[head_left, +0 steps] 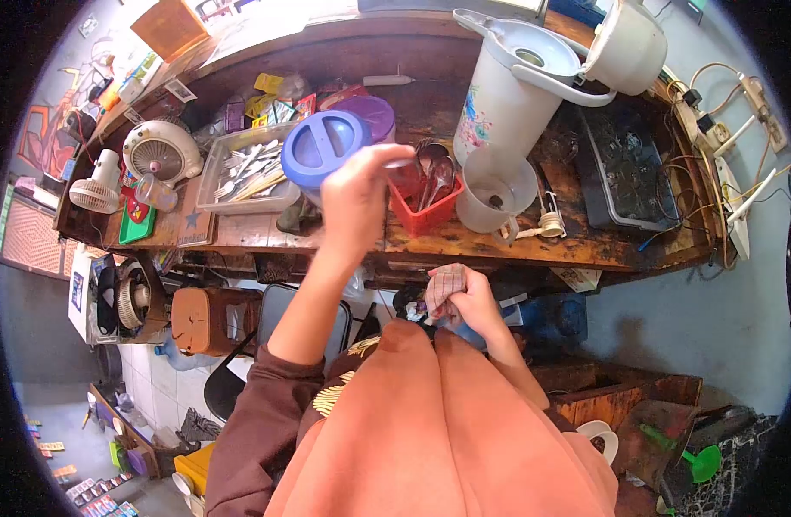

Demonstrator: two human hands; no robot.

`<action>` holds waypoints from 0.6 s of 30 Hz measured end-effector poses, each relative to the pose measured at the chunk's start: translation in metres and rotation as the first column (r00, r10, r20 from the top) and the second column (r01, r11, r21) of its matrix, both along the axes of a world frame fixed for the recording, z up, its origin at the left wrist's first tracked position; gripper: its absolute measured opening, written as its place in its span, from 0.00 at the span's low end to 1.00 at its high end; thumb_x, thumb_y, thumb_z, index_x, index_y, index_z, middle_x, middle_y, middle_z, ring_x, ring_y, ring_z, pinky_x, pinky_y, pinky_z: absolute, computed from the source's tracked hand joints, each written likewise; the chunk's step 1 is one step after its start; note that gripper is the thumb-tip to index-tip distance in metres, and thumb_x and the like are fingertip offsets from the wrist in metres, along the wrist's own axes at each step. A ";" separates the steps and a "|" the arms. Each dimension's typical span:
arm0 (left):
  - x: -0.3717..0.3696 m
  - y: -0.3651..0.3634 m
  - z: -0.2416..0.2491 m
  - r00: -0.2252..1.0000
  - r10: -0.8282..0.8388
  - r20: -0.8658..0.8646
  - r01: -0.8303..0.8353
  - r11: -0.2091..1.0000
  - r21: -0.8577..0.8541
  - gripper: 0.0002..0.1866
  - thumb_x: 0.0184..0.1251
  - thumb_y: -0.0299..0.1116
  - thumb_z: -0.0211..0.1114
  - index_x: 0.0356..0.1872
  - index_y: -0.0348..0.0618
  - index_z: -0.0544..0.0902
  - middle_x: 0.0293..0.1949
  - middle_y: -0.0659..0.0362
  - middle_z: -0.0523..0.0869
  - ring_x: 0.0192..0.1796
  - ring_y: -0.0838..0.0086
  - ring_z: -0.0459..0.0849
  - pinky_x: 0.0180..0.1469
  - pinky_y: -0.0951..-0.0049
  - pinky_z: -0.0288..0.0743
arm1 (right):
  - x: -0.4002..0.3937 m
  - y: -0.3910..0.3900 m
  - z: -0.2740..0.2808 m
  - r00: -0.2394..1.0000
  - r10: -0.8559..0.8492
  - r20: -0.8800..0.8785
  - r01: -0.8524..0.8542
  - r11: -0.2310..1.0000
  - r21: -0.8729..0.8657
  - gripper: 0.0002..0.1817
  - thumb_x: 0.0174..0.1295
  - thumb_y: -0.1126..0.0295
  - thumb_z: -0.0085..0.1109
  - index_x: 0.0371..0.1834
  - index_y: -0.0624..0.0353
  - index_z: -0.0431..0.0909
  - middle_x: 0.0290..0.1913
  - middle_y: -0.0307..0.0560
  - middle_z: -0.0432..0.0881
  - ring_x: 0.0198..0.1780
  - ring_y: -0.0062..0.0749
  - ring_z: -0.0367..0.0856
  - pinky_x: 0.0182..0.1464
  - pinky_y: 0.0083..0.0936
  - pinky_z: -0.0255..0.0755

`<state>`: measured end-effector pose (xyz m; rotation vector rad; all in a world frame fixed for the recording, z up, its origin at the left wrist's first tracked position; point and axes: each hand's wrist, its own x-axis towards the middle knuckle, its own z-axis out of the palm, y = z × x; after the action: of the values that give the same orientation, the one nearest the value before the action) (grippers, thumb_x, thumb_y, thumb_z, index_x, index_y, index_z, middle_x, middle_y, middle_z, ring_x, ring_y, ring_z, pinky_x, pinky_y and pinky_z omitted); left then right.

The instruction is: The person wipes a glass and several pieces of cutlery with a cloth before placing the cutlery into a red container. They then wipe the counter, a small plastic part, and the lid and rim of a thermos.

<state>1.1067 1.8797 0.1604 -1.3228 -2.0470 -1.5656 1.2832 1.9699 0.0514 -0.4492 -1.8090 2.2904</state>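
Note:
My left hand (355,202) is raised over the counter's front edge, beside the blue-lidded container (313,151) and the red basket (425,211) of spoons. Its fingers point right above the basket and are slightly blurred; whether something small is between them is unclear. My right hand (474,302) is lower, in front of the counter, closed on a checkered cloth (445,286). Right of the basket stands a translucent pitcher (497,194), with a large white flowered thermos (509,99), its lid raised, behind it.
A clear tray (249,168) of plastic cutlery and a white fan (161,153) are on the left of the wooden counter (585,252). A black tub (632,172) and power strips with cables (761,108) are at the right. Below left is a brown bin (207,319).

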 end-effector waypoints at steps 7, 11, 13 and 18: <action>0.014 0.033 -0.056 0.999 -0.002 -0.048 -0.006 0.984 -0.179 0.32 0.48 0.27 0.62 0.57 0.42 0.61 0.59 0.45 0.59 0.61 0.53 0.59 0.59 0.64 0.57 | 0.000 -0.002 -0.007 0.999 -0.029 0.026 0.028 0.999 0.036 0.14 0.46 0.87 0.43 0.36 0.70 0.72 0.30 0.43 0.78 0.31 0.20 0.75 0.34 0.19 0.72; 0.041 0.036 -0.113 0.927 0.131 0.351 -0.173 0.981 0.089 0.44 0.47 0.30 0.63 0.62 0.32 0.44 0.61 0.40 0.48 0.64 0.52 0.49 0.64 0.63 0.44 | 0.000 -0.001 -0.003 0.998 -0.058 0.034 0.059 0.998 -0.028 0.12 0.46 0.88 0.42 0.35 0.69 0.71 0.27 0.43 0.77 0.27 0.19 0.75 0.28 0.19 0.73; 0.037 0.045 -0.143 0.869 0.059 0.491 -0.124 0.987 0.100 0.43 0.49 0.28 0.62 0.62 0.31 0.44 0.61 0.42 0.51 0.63 0.54 0.53 0.64 0.65 0.46 | -0.004 -0.001 -0.007 0.999 -0.053 0.009 0.054 0.994 -0.091 0.12 0.46 0.88 0.41 0.34 0.69 0.71 0.27 0.43 0.77 0.27 0.20 0.75 0.28 0.19 0.72; 0.003 0.067 -0.161 0.847 0.086 0.525 -0.140 0.988 0.064 0.41 0.51 0.24 0.59 0.63 0.34 0.44 0.61 0.44 0.55 0.63 0.58 0.57 0.63 0.68 0.47 | -0.005 0.002 -0.019 0.995 -0.097 -0.006 0.097 0.990 0.107 0.12 0.46 0.88 0.40 0.34 0.68 0.70 0.28 0.43 0.77 0.29 0.21 0.75 0.30 0.19 0.72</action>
<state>1.1100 1.9468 -0.0010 -0.7707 -2.2445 -2.1146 1.2784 1.9720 0.0325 -0.5065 -1.8561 2.1176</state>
